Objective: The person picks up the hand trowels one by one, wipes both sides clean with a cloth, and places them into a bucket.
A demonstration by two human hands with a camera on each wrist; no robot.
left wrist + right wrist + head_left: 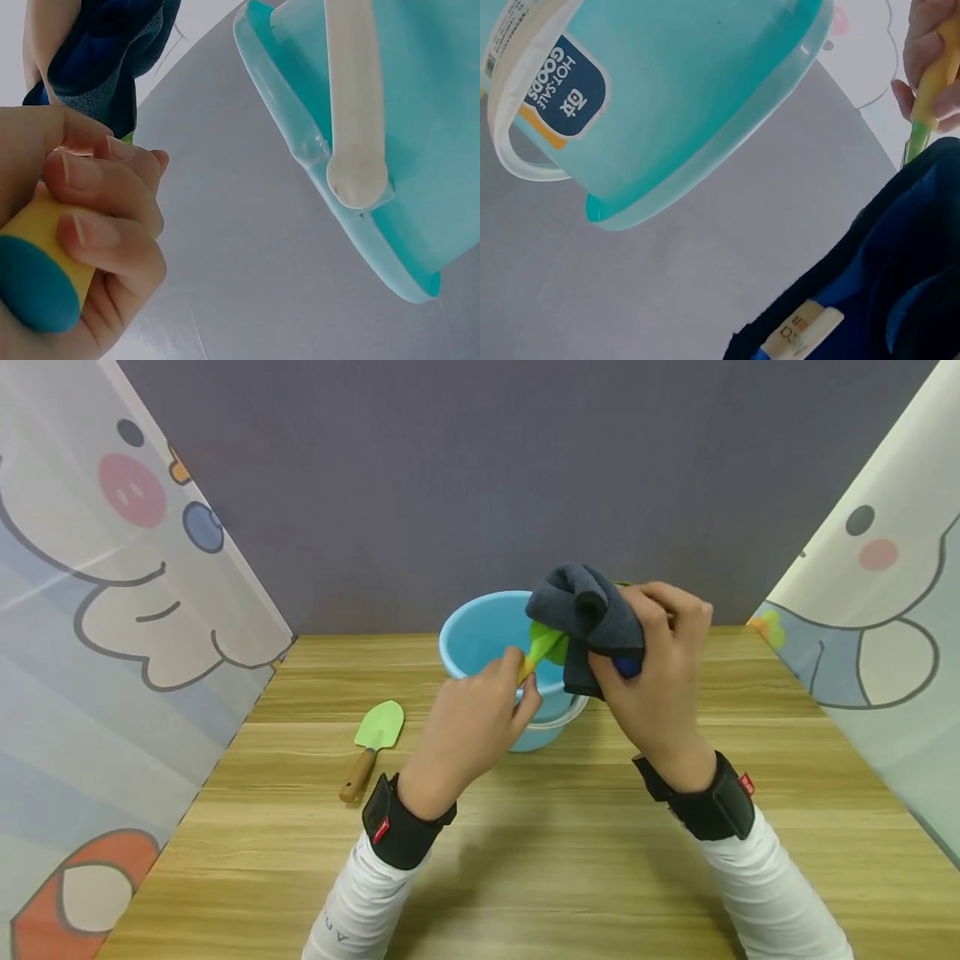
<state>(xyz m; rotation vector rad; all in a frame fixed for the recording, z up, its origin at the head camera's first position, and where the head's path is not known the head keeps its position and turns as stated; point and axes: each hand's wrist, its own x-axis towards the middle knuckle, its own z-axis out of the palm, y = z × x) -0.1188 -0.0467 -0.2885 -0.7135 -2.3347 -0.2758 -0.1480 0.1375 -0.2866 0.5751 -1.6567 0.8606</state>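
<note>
My left hand [472, 718] grips the yellow handle [46, 223] of a green-headed tool, and the handle's teal end shows in the left wrist view. The tool's exact kind is hidden, as its green head [544, 642] is partly covered by a dark grey-blue cloth [581, 602]. My right hand [667, 660] holds the bunched cloth around that head. A blue side and a pale tag [802, 330] of the cloth show in the right wrist view. Both hands are above a light-blue bucket [468, 639], whose pale handle hangs at its side.
A small trowel [380, 727] with a light-green blade and a wooden handle lies on the wood-grain table [285, 827], left of the bucket. A grey panel [450, 485] stands behind. Cartoon-printed sheets [67, 635] line the left and right sides.
</note>
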